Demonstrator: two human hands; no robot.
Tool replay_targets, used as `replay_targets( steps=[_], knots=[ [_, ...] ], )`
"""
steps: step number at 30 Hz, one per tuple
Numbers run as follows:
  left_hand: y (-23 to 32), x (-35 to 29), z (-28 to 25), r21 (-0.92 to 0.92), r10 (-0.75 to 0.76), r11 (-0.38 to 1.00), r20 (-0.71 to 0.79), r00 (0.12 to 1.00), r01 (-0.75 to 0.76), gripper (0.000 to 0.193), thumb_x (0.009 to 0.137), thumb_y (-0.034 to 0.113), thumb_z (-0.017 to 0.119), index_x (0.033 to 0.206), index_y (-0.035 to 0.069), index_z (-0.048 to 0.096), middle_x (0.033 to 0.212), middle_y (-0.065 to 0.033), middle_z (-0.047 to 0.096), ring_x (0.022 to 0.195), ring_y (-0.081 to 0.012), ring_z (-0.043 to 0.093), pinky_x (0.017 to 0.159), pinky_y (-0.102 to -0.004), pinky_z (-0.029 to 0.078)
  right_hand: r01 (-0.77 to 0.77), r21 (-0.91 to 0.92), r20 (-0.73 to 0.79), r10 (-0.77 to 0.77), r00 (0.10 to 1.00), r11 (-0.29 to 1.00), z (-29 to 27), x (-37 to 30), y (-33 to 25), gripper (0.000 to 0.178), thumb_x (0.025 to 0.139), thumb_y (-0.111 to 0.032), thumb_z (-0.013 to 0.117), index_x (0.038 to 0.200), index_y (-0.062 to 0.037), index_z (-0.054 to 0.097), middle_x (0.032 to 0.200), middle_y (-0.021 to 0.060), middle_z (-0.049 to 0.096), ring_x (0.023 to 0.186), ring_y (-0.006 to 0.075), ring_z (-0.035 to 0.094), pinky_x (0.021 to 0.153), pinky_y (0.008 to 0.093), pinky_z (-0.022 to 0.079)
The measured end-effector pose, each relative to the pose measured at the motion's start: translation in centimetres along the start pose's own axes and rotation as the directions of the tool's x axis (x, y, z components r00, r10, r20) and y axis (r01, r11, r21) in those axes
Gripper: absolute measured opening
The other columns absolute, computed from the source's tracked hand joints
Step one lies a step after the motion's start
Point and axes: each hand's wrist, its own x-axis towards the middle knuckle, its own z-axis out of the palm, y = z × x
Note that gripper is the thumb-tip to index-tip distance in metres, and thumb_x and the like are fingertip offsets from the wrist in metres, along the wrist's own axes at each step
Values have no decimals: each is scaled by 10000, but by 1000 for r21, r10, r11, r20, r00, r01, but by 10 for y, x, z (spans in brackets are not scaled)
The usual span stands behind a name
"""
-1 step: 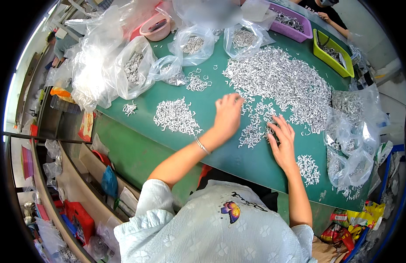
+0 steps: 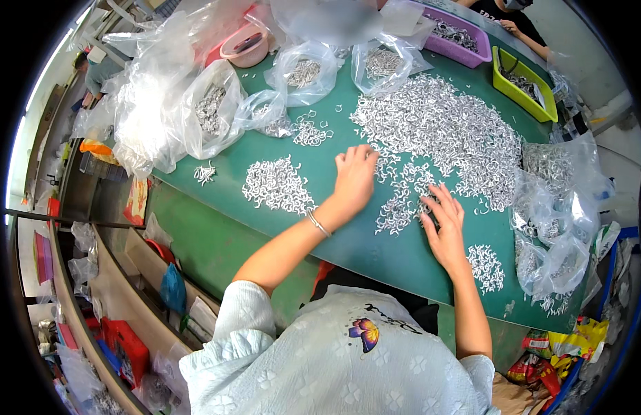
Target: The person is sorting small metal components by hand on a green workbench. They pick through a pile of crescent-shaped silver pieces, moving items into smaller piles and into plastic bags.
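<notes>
My left hand [image 2: 355,178], with a metal bangle [image 2: 318,223] at its wrist, is over the table at the left edge of the loose pieces. Its fingers are curled together, and whatever they hold is hidden. My right hand [image 2: 446,228] rests with fingers apart at the right side of a thin spread of small curved silvery metal pieces [image 2: 401,197]. Behind both hands lies a large heap of the same pieces [image 2: 438,124]. A smaller pile [image 2: 275,185] sits to the left of my left hand, and another small pile [image 2: 486,268] is beside my right forearm.
Clear plastic bags of metal pieces [image 2: 213,111] line the far left edge. A plastic bag [image 2: 559,259] lies at the right. Beyond the heap stand a purple basket [image 2: 465,52] and a yellow-green basket [image 2: 542,111]. Another person's hand [image 2: 512,29] shows at the far right.
My left hand has shifted slightly left, away from the spread of metal pieces. My right hand stays almost where it was.
</notes>
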Motion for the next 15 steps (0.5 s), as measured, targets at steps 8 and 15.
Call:
replay_targets(
  steps=[8, 15],
  knots=[
    [-21, -1, -4, -32, 108, 994, 45, 993, -107, 81, 854, 58, 637, 933, 44, 639, 953, -78, 570, 942, -268, 544, 822, -393, 388, -47, 80, -117, 56, 992, 996, -14, 16, 29, 240, 874, -100, 649, 1102, -26, 652, 1201, 114, 615, 1127, 322, 552, 978, 415, 394],
    [19, 13, -30, -465, -51, 873, 211, 976, 146, 146, 894, 3, 599, 1036, -14, 629, 804, -92, 630, 720, -190, 606, 654, -322, 478, -56, -234, -101, 34, 994, 971, 10, 74, 49, 78, 812, -97, 701, 852, -58, 646, 913, 92, 589, 919, 280, 553, 832, 416, 416]
  ],
)
